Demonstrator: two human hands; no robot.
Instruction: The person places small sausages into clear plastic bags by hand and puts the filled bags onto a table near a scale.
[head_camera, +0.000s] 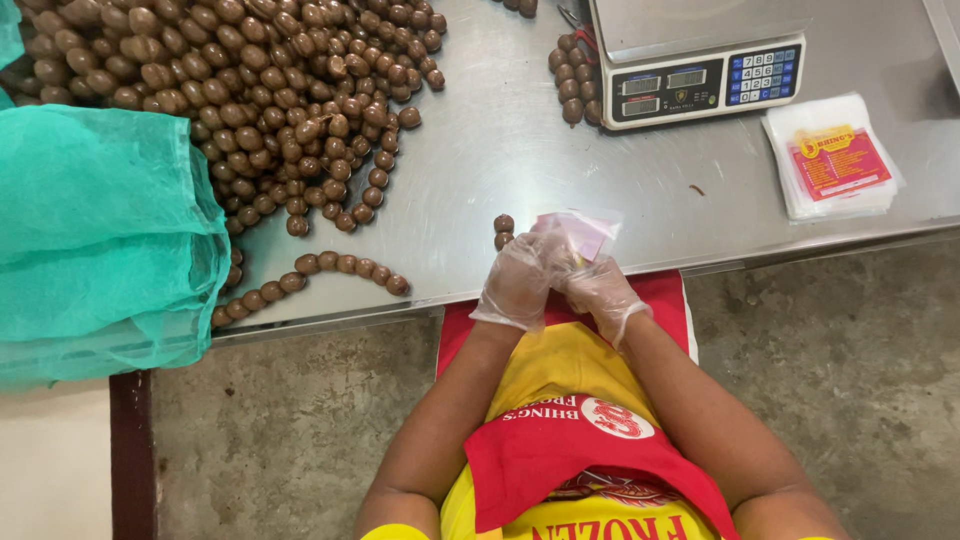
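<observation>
Steel table edge, both hands' grip grasping small plastic packet, bare metal beyond

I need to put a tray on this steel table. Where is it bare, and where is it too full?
The widest bare patch on the table lies between the heap of brown balls and the scale, down to the gloved left hand and right hand. A smaller one lies below the scale, left of the pouch stack. The left end is crowded.
</observation>
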